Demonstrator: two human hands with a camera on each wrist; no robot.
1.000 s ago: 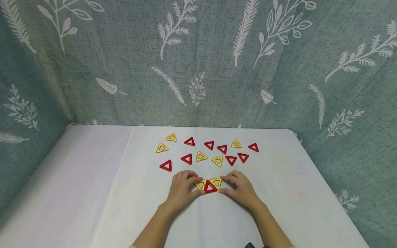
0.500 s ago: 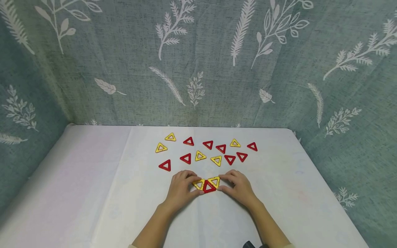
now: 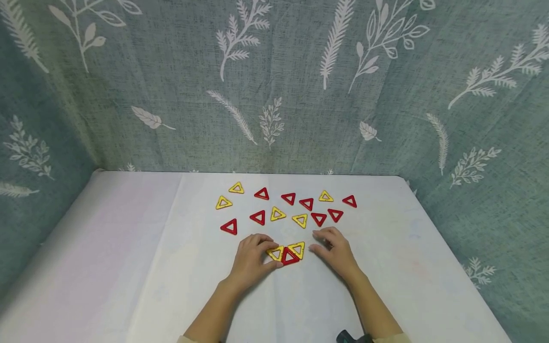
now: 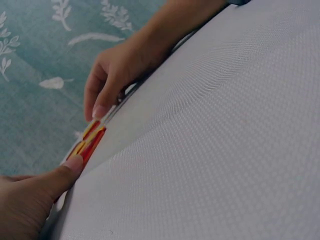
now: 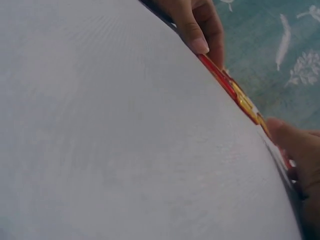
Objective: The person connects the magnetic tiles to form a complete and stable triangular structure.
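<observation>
Three triangular magnetic tiles lie edge to edge on the white table: a yellow one on the left, a red one in the middle and a yellow one on the right. My left hand pinches the left yellow tile, with the thumb near the red tile's lower left corner. Just right of the row, apart from it, my right hand has its thumb and fingers spread with nothing between them. In the left wrist view the left thumb rests at the tiles' near edge.
Several loose red and yellow triangles lie beyond the hands, among them a red tile at left, a yellow tile in the middle and a red tile at far right. A patterned green cloth stands behind the table.
My right hand has let go of the right yellow tile and moved away to the right and slightly forward. The left hand keeps its grip, and the three-tile row stays together.
</observation>
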